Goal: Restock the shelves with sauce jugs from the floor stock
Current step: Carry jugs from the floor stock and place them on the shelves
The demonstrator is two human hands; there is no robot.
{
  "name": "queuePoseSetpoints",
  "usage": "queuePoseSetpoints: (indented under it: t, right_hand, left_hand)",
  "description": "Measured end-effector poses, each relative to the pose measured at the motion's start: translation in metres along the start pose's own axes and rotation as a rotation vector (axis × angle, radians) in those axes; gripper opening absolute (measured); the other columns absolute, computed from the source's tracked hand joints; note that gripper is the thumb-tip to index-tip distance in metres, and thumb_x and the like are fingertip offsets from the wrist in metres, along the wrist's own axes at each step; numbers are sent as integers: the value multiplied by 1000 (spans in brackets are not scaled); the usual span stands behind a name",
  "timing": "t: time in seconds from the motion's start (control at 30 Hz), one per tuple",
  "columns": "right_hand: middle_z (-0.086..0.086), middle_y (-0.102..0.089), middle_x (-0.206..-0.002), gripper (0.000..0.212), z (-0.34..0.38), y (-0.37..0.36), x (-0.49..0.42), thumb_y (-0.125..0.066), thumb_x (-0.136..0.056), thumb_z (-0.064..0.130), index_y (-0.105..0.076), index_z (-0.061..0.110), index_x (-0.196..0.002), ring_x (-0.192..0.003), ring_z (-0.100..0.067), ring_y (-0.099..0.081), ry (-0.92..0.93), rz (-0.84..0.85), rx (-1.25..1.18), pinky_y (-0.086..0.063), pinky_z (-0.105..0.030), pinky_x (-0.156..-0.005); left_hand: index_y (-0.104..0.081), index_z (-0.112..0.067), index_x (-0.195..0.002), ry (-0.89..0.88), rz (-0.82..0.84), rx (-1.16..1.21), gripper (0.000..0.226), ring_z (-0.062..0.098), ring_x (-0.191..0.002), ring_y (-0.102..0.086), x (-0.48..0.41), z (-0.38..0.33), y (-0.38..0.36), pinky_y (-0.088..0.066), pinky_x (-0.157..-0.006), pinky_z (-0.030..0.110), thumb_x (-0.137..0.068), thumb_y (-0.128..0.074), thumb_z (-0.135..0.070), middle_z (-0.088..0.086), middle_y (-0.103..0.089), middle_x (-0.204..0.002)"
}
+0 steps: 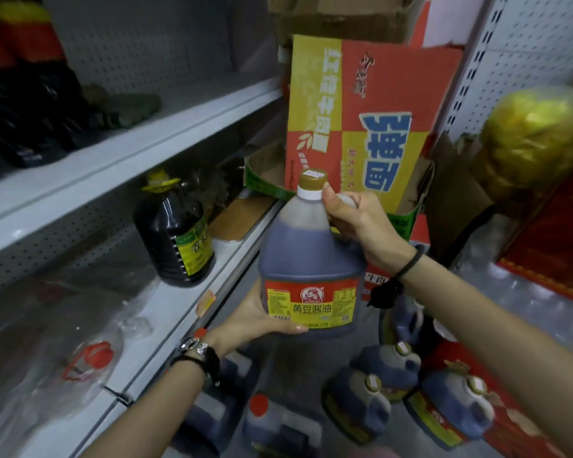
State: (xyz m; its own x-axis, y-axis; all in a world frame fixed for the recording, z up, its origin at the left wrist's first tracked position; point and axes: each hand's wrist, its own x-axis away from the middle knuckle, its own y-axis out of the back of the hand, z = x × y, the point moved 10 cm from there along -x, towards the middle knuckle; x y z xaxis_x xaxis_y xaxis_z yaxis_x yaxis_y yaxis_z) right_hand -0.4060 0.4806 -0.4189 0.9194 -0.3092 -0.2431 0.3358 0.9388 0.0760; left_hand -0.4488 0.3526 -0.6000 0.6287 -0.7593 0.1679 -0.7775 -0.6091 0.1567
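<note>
We hold the sauce jug (308,259) upright in the air. Dark brown liquid shows through its smooth, translucent plastic. It has a tan cap, a white collar and a glossy red-and-yellow label round its squat, round-shouldered body.

At the jug's shoulder, our right hand (358,223) has its fingers curled tight round the moulded handle, with the thumb tip against the white collar. A black cord circles that wrist. Our left hand (255,319) cups the jug's base, thumb laid flat along the label's lower edge. Its other fingers are under the jug, so we cannot tell how they lie. A shiny metal band sits on that wrist.

Just left of the jug runs the front edge of the lower shelf (179,312), white painted metal with a perforated back panel. Farther left on it stand a ribbed dark bottle (176,236) with a yellow cap and some crinkled clear plastic film (47,342).

Behind and above the jug leans a cardboard box (361,120) printed in red and yellow blocks. Below the jug and to its right, more floor jugs (377,391) of the same shape stand close together, blurred. Well to the jug's right bulges a soft yellow bag (540,127).
</note>
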Motion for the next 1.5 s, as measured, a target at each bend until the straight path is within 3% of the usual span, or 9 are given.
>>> queuePoseSetpoints:
  t: [0.13,0.27,0.37,0.63,0.9,1.07,1.23,1.37,1.5]
  right_hand:
    - [12,-30,-40,46,61,5,-21,-55,-78,45,-29,18,-51,-38,-6,-24,0,19,17,-19,-20,-41]
    - [9,-29,-41,52,129,11,-40,-59,-85,44,-30,19,-50,-40,-8,-22,4,25,11,-16,-25,-44]
    - [10,-30,-40,49,186,13,-52,-57,-80,44,-31,18,-48,-38,-6,-24,20,35,10,-18,-20,-41]
    - [10,-29,-41,47,340,19,-82,-55,-77,45,-31,19,-48,-39,-4,-23,37,30,44,-18,-18,-41]
    - [10,-26,-40,45,498,1,-127,-56,-74,45,-29,22,-46,-38,-4,-21,70,101,-14,-16,-16,-39]
    - [5,-24,-45,45,594,-25,-151,-55,-79,45,-29,21,-50,-40,-6,-20,160,192,-39,-14,-21,-42]
    - [-9,-36,-60,48,681,-46,-182,-62,-67,55,-37,16,-54,-55,-21,-33,241,241,-49,-24,-25,-51]
    - [5,-32,-47,45,730,-67,-201,-58,-86,42,-33,19,-56,-38,-6,-28,284,285,-138,-22,-14,-35]
    - [6,-30,-48,46,760,-98,-214,-57,-88,43,-32,19,-56,-40,-5,-26,322,335,-178,-21,-14,-36]
  left_hand:
    - [-53,-5,-122,-17,-18,19,73,10,-92,-70,6,-63,12,-55,-73,23,-58,-89,-4,2,-74,-100]
    - [-48,-8,-126,-34,-34,34,87,19,-100,-69,16,-133,27,-55,-80,30,-52,-93,-12,5,-72,-107]
    - [-48,-1,-126,-44,-45,35,85,18,-95,-70,27,-186,36,-55,-72,25,-53,-90,-8,6,-73,-103]
    - [-44,-8,-132,-72,-48,49,96,23,-107,-66,60,-333,61,-52,-94,44,-51,-94,-16,8,-69,-114]
    - [-44,-10,-131,-125,-129,53,87,17,-103,-68,105,-487,105,-55,-83,29,-57,-90,-3,3,-72,-110]
    - [-41,-17,-134,-155,-204,4,93,19,-109,-65,142,-579,150,-49,-98,44,-56,-92,-14,2,-69,-117]
    - [-44,-15,-133,-223,-338,-39,85,19,-109,-65,172,-661,187,-50,-98,41,-61,-89,-7,2,-69,-117]
    - [-46,-26,-123,-248,-535,-57,78,8,-102,-67,204,-707,223,-53,-91,30,-60,-88,-8,-8,-71,-109]
    - [-45,-27,-122,-235,-615,-111,72,6,-99,-67,234,-733,251,-52,-87,29,-64,-85,-11,-8,-69,-109]
